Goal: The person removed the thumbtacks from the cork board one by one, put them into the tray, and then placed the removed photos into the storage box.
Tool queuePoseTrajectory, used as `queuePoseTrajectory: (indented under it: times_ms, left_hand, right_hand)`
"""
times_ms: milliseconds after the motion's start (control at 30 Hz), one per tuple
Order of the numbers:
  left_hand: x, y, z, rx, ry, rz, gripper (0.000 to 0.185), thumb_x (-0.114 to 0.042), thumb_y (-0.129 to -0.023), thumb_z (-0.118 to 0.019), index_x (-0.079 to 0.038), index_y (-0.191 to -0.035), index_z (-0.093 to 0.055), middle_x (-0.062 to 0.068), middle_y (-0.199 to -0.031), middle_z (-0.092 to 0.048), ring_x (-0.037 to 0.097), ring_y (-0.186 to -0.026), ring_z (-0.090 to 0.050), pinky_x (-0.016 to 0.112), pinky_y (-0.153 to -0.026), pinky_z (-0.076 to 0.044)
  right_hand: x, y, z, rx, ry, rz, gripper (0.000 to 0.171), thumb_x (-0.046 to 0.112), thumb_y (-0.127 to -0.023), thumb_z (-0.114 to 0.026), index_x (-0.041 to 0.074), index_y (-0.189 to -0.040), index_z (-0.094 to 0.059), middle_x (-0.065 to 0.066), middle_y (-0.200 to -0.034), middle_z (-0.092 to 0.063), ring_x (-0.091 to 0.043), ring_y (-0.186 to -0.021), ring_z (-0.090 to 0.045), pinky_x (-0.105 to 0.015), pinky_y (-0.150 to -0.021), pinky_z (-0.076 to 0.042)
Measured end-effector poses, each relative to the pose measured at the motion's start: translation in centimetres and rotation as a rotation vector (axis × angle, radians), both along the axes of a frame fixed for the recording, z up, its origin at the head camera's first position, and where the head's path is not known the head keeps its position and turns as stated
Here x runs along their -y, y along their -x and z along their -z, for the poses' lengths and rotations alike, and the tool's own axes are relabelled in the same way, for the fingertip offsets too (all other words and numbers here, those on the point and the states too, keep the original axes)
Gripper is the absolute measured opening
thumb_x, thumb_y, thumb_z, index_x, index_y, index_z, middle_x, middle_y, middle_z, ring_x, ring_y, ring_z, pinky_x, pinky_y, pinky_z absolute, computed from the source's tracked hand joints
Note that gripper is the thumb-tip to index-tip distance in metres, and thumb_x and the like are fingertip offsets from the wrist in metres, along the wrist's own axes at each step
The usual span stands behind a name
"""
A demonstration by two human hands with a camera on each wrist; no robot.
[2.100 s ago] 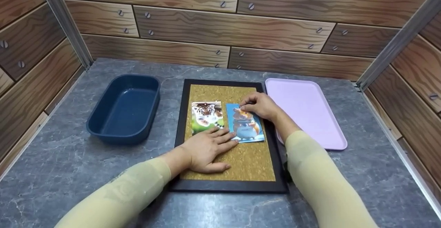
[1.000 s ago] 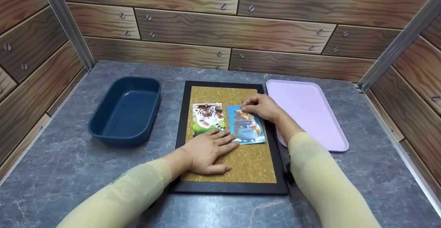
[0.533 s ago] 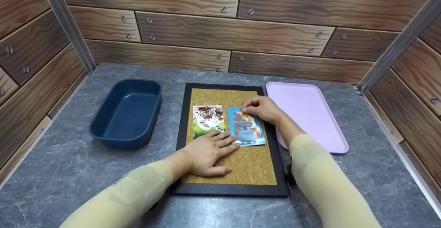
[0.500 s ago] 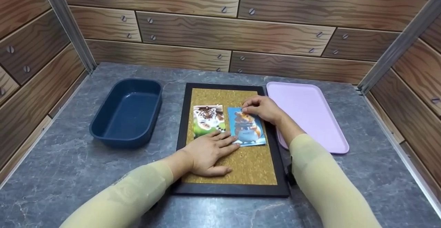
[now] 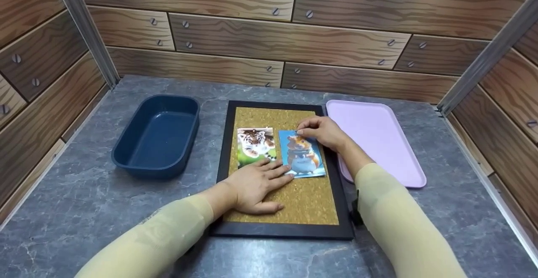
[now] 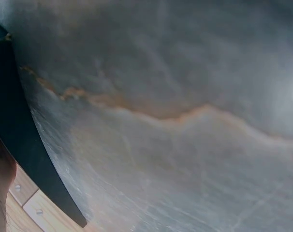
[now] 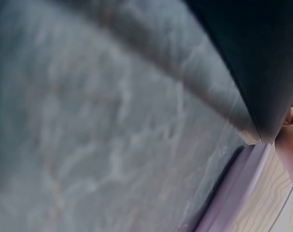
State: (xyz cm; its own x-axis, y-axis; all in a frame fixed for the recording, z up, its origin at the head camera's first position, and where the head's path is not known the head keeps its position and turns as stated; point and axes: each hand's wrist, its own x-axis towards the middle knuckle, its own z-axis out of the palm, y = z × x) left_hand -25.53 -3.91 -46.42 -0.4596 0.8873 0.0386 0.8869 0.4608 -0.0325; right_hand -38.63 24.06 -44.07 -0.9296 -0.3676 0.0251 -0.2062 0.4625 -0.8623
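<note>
Resting flat on the cork board [image 5: 309,204], the left hand [image 5: 252,182] spreads its fingers [image 5: 278,173] straight and relaxed, gripping nothing. Their tips press the near left corner of the hamster card [image 5: 303,153], and the outermost fingertip lies just at the lower edge of the tiger card [image 5: 255,145], which sits beyond the knuckles. The thumb stretches along the bare cork on the near side of the palm.

The right hand [image 5: 323,131] curls its fingers down onto the far edge of the hamster card, thumb and forefinger drawn together at the card's top border; whether they pinch the card itself or something small set there is too small to tell. The card lies face up on the cork between the two hands, just beside the tiger card, the two nearly touching edge to edge.

Outward of the right hand's knuckles, just past the board's black frame, lies a pink tray [image 5: 378,135]. Well out from the left hand's little-finger side stands a dark blue tub [image 5: 156,135] on the grey marbled table [image 5: 84,202]. Both wrist views show only blurred table surface, the dark frame edge [image 6: 21,140] and, on the right, the pink tray's rim [image 7: 238,193].
</note>
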Motion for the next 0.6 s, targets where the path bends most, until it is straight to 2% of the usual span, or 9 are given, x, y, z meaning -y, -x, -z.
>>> queuePoseTrajectory:
  times_ms: [200, 400, 600]
  left_hand:
    - [-0.09, 0.07, -0.05, 0.004, 0.0, 0.001, 0.08, -0.066, -0.108, -0.03, -0.015, -0.17, -0.027, 0.009, -0.174, -0.024, 0.03, -0.161, -0.022, 0.047, -0.129, -0.02]
    - [-0.08, 0.03, -0.14, -0.004, 0.001, 0.0, 0.08, -0.066, -0.108, -0.031, -0.015, -0.17, -0.028, 0.009, -0.174, -0.025, 0.03, -0.16, -0.023, 0.047, -0.129, -0.021]
    - [-0.04, -0.03, -0.18, -0.005, 0.005, 0.0, 0.08, -0.066, -0.109, -0.03, -0.015, -0.17, -0.027, 0.009, -0.174, -0.024, 0.03, -0.161, -0.022, 0.047, -0.129, -0.021]
  right_hand:
    - [-0.21, -0.03, -0.22, 0.02, 0.011, -0.002, 0.024, 0.013, -0.101, -0.074, -0.007, -0.114, -0.076, -0.021, -0.133, -0.069, -0.029, -0.122, -0.062, -0.029, -0.099, -0.049]
    - [-0.17, 0.02, -0.48, 0.028, 0.031, -0.003, 0.024, 0.012, -0.102, -0.074, -0.008, -0.114, -0.076, -0.021, -0.13, -0.07, -0.02, -0.111, -0.064, -0.026, -0.094, -0.051]
    - [-0.04, 0.17, -0.49, 0.03, 0.039, 0.012, 0.023, 0.013, -0.101, -0.075, -0.006, -0.113, -0.077, -0.015, -0.121, -0.074, -0.015, -0.103, -0.066, -0.025, -0.09, -0.052]
